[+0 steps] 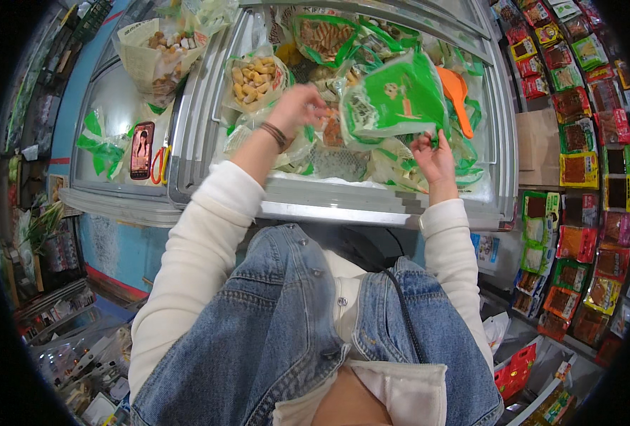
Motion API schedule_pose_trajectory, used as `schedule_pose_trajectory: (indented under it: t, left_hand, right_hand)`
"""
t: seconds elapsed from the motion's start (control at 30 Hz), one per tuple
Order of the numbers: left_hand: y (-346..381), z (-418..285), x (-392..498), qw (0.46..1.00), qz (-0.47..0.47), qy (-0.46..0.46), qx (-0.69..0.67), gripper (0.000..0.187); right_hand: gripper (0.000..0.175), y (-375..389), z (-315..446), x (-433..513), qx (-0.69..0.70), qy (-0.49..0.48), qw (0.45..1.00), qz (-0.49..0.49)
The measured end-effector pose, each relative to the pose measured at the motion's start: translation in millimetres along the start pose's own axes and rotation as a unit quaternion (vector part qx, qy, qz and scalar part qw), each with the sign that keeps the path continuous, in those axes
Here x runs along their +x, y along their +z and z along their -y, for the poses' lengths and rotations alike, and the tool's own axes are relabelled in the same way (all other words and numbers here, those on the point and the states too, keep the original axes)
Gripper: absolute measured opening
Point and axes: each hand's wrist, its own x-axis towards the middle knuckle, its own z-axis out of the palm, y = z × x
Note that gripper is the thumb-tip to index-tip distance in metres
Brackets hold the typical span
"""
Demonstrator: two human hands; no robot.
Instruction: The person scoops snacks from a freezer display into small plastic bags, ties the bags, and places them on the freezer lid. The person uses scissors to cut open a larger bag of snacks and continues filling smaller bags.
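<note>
Over an open chest freezer (315, 205), my right hand (433, 154) pinches the lower edge of a green printed plastic bag (400, 101) with clear parts. My left hand (298, 109), slightly blurred, hovers left of that bag with fingers apart and nothing seen in it. Beside it, at the freezer's left, an open bag of tan frozen food pieces (252, 80) stands upright. An orange plastic scoop (456, 98) lies to the right of the green bag. More green and clear bags of frozen food (325, 37) fill the back of the freezer.
On the glass lid at left lie a lit smartphone (142, 150), scissors with red and yellow handles (160, 165) and a crumpled green-and-clear bag (102, 149). A bag of frozen pieces (160, 56) stands behind them. Hanging snack packets (578, 168) line the right side.
</note>
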Motion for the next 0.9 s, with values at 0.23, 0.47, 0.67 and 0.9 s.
schedule_pose_trajectory:
  t: [0.23,0.47,0.67,0.9]
  left_hand:
    - [48,80,23,0.940,-0.157,0.112,0.281,0.048]
    - [34,61,25,0.964,-0.093,-0.059,0.241,0.022]
    - [-10,-2,9,0.990,-0.122,0.061,-0.036,0.012]
    - [-8,-60,-4,0.975,-0.087,0.192,-0.067,0.011]
  right_hand:
    - [0.023,103,-36,-27,-0.095,-0.019,0.990,0.099]
    - [0.031,109,-34,-46,-0.183,-0.083,0.975,0.096]
    - [0.029,34,24,-13,-0.147,-0.174,0.959,-0.168]
    - [0.051,-19,21,25,-0.791,0.046,0.597,-0.124]
